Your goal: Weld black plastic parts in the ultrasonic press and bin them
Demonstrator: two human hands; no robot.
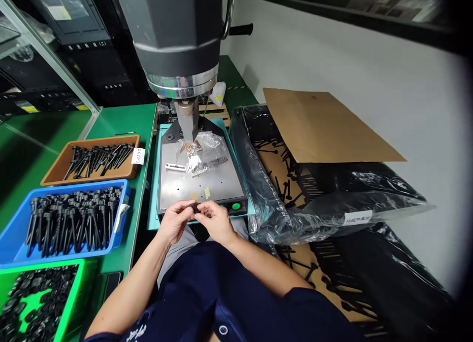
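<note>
My left hand (176, 221) and my right hand (216, 223) meet at the front edge of the machine's metal base plate (218, 184). Between their fingertips is a small black part (194, 208), pinched from both sides; its exact shape is mostly covered by the fingers. Beyond the hands, a fixture wrapped in clear plastic (194, 159) sits on the plate. Directly above it is the grey pressing tip (188, 121) of the machine head (177, 36). A green button (236, 206) is just right of my right hand.
On the left bench stand an orange tray (55, 172) and a blue bin (11, 246) of black bolt-like parts. A green bin (83, 283) holds small black pieces. At right, black plastic-lined boxes (258, 204) hold long black parts, with a cardboard sheet (332, 127) on top.
</note>
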